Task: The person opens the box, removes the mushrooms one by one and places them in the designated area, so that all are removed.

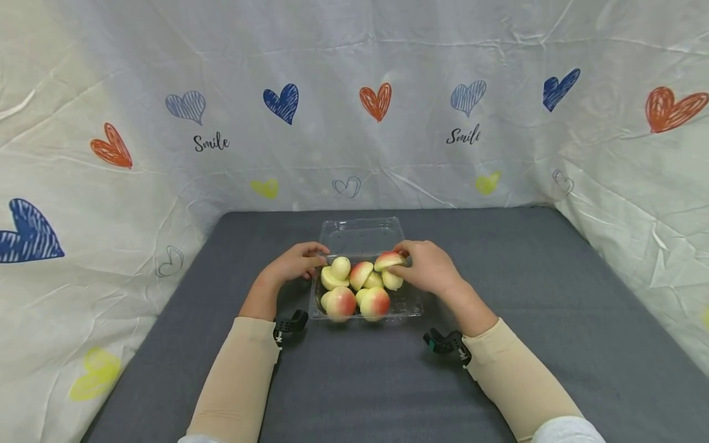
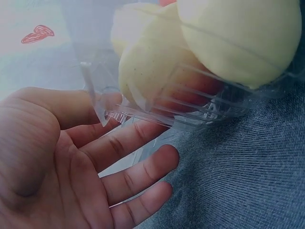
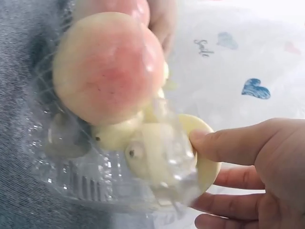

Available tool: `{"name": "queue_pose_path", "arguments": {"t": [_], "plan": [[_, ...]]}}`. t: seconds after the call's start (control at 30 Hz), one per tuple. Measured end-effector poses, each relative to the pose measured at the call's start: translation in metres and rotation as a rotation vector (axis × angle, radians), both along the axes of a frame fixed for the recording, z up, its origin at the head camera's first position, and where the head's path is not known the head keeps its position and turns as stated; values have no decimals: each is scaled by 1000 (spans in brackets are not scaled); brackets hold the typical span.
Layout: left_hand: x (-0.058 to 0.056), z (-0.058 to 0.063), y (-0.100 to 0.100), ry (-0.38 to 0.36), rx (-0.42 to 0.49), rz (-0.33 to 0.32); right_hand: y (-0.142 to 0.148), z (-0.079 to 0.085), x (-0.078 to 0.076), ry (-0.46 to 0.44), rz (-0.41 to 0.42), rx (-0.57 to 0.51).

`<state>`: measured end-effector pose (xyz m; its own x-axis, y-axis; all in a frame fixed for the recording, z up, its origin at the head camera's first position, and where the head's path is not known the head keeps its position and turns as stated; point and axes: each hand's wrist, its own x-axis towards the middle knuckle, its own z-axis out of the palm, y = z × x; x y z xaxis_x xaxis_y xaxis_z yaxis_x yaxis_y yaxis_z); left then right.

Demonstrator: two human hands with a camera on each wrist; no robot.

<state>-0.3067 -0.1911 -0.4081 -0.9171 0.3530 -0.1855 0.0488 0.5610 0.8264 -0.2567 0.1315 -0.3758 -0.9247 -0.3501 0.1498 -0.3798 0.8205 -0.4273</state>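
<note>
A clear plastic clamshell container (image 1: 410, 306) holds several yellow-and-red fruit pieces that look like peaches, some of them halves. At its left side, my left hand (image 1: 296, 261) pinches the rim between thumb and forefinger; in the left wrist view the other fingers of the left hand (image 2: 81, 157) extend beneath the wall. My right hand (image 1: 429, 267) grips a peach half (image 1: 389, 260) at the container's back right corner. In the right wrist view, the thumb of the right hand (image 3: 267, 167) presses the pale peach half (image 3: 207, 157), with fingers behind it.
The container's lid (image 1: 362, 234) stands open behind it, toward the back of the dark grey cloth-covered table (image 1: 354, 381). A white curtain (image 1: 332, 49) printed with hearts hangs behind and at both sides. Both wrists wear black camera mounts (image 1: 290, 323).
</note>
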Motion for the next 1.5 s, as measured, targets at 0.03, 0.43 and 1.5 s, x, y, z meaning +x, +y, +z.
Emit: {"name": "queue_pose_path", "arguments": {"t": [0.03,0.43,1.5], "plan": [[0,0,0,-1,1,-1,1,2,1,-16,-4,-12],[-3,-3,-2,-10,5,3,20,18,-1,-44,-22,-125],[-3,-5,-3,-4,18,-8,97,29,-14,-138,-248,-68]]}}
